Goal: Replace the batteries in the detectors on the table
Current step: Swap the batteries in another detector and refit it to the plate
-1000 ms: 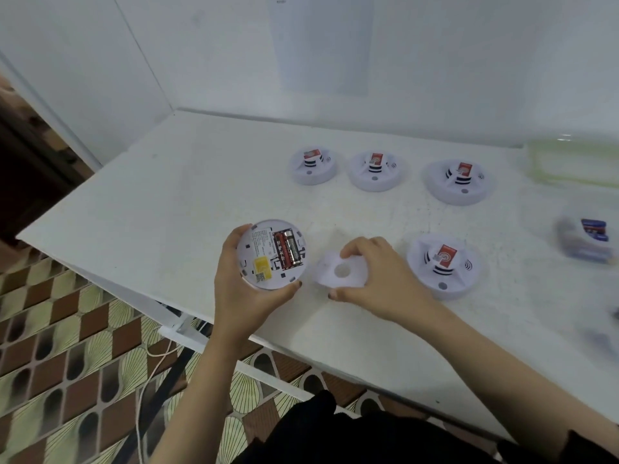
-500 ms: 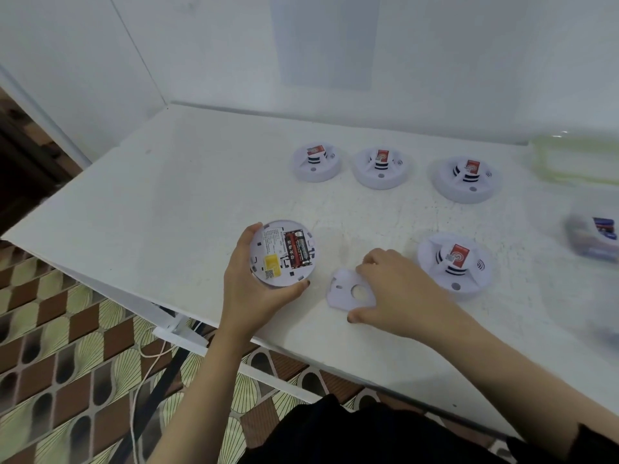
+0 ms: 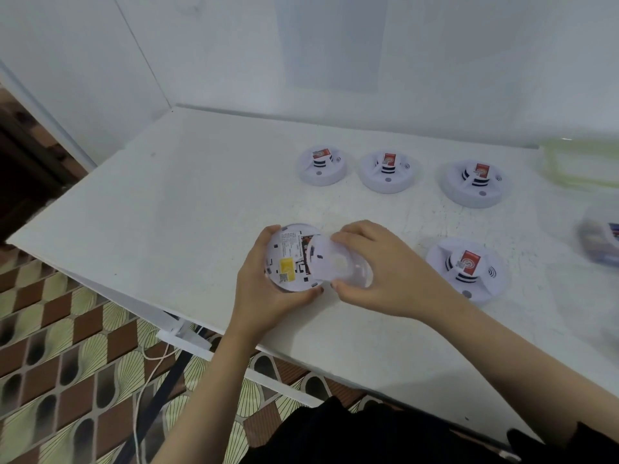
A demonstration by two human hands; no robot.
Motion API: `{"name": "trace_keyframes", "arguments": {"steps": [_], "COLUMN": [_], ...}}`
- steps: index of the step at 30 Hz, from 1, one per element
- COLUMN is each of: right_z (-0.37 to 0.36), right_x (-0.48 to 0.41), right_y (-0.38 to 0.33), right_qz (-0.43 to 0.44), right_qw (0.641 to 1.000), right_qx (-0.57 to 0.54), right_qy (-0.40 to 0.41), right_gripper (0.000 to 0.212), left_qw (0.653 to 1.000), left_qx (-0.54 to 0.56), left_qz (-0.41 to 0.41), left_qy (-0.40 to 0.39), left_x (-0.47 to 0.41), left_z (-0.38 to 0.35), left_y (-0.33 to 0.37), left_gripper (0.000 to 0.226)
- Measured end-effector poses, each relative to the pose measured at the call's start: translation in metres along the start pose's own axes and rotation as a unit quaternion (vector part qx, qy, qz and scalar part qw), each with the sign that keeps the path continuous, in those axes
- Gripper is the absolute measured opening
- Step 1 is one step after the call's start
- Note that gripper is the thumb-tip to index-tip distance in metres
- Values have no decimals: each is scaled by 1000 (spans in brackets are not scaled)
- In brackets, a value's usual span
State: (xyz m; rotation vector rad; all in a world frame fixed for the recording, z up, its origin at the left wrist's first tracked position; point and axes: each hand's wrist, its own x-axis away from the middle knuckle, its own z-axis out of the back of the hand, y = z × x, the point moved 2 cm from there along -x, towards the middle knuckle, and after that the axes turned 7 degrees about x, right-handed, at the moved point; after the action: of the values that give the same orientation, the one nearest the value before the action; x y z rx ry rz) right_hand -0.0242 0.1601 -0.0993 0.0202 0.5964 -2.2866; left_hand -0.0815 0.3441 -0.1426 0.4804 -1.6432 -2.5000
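My left hand (image 3: 268,296) grips a round white detector (image 3: 288,259) turned back side up, with a yellow label and red batteries partly showing. My right hand (image 3: 378,272) holds the white back cover (image 3: 335,262) with a round hole and has it over the right half of that detector, hiding most of the battery bay. Another detector (image 3: 467,267) with a red sticker stands just right of my right hand. Three more detectors (image 3: 322,165) (image 3: 388,170) (image 3: 475,182) stand in a row further back.
The white table (image 3: 184,212) has its front edge just below my hands; patterned floor tiles and a white cable (image 3: 147,363) lie beneath. A blurred battery pack (image 3: 599,239) and a pale green tray (image 3: 582,162) sit at the right edge.
My right hand lifted the back cover off the table and carried it left onto the detector in my left hand, covering the batteries.
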Motion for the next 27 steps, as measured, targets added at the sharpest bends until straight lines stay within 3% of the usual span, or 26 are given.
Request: {"name": "trace_keyframes", "arguments": {"steps": [7,11,17,27], "right_z": [-2,-2,-3,-4], "right_x": [-25,-30,-35,-36], "right_y": [-3,-1,3,3], "right_qz": [88,104,109,75], "right_qw": [989,986,987,989], "right_qx": [118,128,114,125], "right_qy": [25,40,24,22], "right_gripper": [55,51,54,58], "left_qw": [998,998,998,998], "left_qx": [60,58,54,24], "left_qz": [27,9,-24,-50], "left_qy": [-2,-9,-8,18], "left_x": [-2,-5,-12,-15], "left_z": [-14,-17,-19,-19], "left_y": [15,16,18,15], "left_gripper": [91,93,83,86]}}
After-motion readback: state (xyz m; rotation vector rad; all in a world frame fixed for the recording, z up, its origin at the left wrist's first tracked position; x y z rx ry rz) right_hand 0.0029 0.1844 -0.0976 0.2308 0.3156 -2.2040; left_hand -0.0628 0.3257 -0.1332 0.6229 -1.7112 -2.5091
